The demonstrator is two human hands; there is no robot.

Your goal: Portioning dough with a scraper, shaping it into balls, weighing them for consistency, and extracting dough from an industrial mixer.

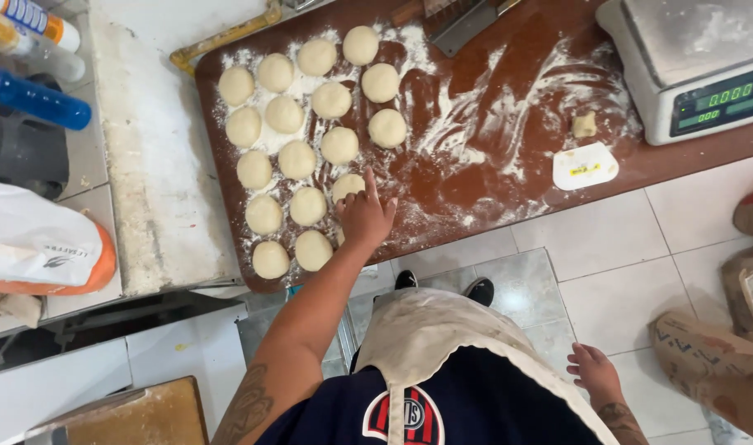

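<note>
A white sack with an orange end lies off the bench's left side, blue and white bottles in the far left corner; brown paper sacks sit on the floor at right; a white card rests near the bench's front edge, below the scale. The left hand reaches out – fingers loosely curled, forefinger pointing, touching a dough ball in the floured rows near the front edge; the right hand hangs slack, holding nothing.
</note>
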